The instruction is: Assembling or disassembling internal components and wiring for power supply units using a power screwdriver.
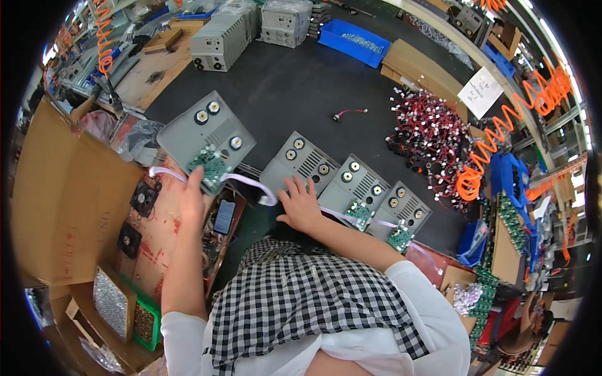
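My left hand (192,199) is closed at the near edge of a green circuit board (211,167), its fingertips on the board's left side. That board lies over the lower part of a grey metal panel (188,135) with round sockets; white-purple ribbon cables (251,182) run out from both sides. My right hand (301,207) has its fingers spread at the near edge of a second grey panel (306,156), apparently holding nothing. To its right lie two more panels, a middle one (351,182) and a far-right one (411,207), each with a small green board at its lower edge.
Red-and-black wired connectors (426,141) form a pile at right, with one loose lead (348,114) on the black mat. Behind are a blue bin (354,42) and grey metal housings (226,39). A cardboard box (75,200) stands left, near black fans (145,197) and a phone (224,216).
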`<state>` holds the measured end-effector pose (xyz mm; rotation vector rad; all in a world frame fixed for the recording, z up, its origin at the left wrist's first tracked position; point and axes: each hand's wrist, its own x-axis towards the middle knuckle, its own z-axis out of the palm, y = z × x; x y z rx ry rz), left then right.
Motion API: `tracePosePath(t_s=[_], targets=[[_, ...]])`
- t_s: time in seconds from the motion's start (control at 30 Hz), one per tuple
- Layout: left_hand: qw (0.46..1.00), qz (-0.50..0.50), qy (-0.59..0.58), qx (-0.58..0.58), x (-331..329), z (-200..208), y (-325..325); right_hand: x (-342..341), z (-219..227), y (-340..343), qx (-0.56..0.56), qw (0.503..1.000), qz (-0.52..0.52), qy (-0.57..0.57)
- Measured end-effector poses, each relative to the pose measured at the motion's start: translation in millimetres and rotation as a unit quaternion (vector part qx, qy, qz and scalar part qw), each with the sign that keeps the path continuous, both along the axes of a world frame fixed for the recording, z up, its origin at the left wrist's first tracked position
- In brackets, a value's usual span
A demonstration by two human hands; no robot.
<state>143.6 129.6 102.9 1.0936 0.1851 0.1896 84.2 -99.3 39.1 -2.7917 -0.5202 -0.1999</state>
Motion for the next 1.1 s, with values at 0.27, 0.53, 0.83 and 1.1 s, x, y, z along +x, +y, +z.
tracePosePath(t_s=[0.27,0.53,0.83,1.1], targets=[[0.587,-0.023,-0.044,0.808,56.8,43.2,-13.7,22.1,6.2,-13.3,0.029,0.996,-0.053,0.063],[0.596,-0.21,-0.163,0.758,75.3,-23.8,-111.0,26.3,68.8,-54.3,0.847,0.476,-0.208,0.115],[0.664,-0.302,-0.25,0.636,112.9,-42.3,-62.9,-1.6,6.8,-45.5,0.847,0.417,-0.302,0.134],[0.636,-0.335,-0.314,0.62,110.7,-67.6,-31.1,20.5,-21.0,-35.6,0.867,0.403,-0.241,0.17]])
